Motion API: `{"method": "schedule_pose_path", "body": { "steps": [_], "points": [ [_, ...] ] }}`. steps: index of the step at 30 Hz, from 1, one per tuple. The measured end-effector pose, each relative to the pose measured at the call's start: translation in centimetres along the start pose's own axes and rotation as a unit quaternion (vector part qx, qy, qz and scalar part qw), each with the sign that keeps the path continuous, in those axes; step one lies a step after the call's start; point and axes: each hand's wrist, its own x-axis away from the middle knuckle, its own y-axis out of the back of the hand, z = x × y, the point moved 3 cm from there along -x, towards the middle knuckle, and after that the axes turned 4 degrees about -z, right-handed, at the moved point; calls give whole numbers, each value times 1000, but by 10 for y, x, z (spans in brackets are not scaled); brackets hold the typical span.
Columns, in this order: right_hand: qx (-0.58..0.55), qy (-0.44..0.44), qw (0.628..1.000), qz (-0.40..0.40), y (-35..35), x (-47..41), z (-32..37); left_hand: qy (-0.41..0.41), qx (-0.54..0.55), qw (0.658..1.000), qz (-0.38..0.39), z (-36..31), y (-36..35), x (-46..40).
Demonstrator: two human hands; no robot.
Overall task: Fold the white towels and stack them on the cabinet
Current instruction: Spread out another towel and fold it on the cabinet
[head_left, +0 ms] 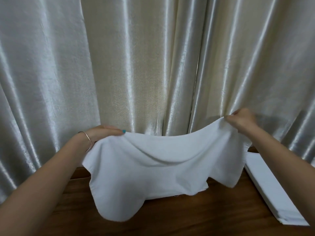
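The left hand [102,133] and right hand [242,120] each pinch a top corner of the white towel [153,167], hanging slack above the wooden cabinet [204,217]. Uneven corners would skew the fold; the hem could brush the folded towel stack [272,189].

My left hand [102,133] & right hand [242,121] hold white cloth towel [153,167] spread btwn them, above brown wooden cabinet top [204,215]; stack of folded white towels [271,188] on it at right, shiny pleated curtain [153,65] behind.

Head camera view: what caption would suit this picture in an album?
Both hands, left and right, hold a white towel above the wooden cabinet, beside folded towels.
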Motion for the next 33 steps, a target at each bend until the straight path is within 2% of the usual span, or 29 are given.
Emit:
{"method": "schedule_pose_path", "body": {
  "steps": [5, 8, 11, 13, 16, 19, 22, 26, 30, 33],
  "points": [
    [-40, -21, 999, -23, 3, -6, 2, -9, -44, 999, -30, -5, 2, -5],
    [-17, -25, 999, -35, 13, -14, -8, -49, -108, 987, -111, 2, 9, -11],
    [-26, -18, 999, -11, 21, -20, -21, -82, -216, 954, -189, 13, 17, -16],
    [-22, -5, 1000, 6, 25, -22, -29, -87, -249, 948, -180, 19, 18, -16],
    [-4, -13, 1000, 13, 30, -28, -42, -100, -246, 956, -126, 26, 18, -19],
    [1, -26, 999, 19, 34, -31, -54, -87, -336, 934, -80, 31, 19, -23],
    [-22, -25, 999, -7, 40, -29, -59, -62, -368, 923, -91, 39, 26, -26],
    [31, -33, 998, -45, 52, -17, -58, -68, -390, 908, -139, 41, 27, -28],
    [14, -22, 997, -70, 50, -13, -61, -80, -349, 918, -171, 40, 23, -26],
    [3, -37, 999, -18, 45, -13, -61, -73, -286, 940, -169, 35, 23, -23]
  ]
}}
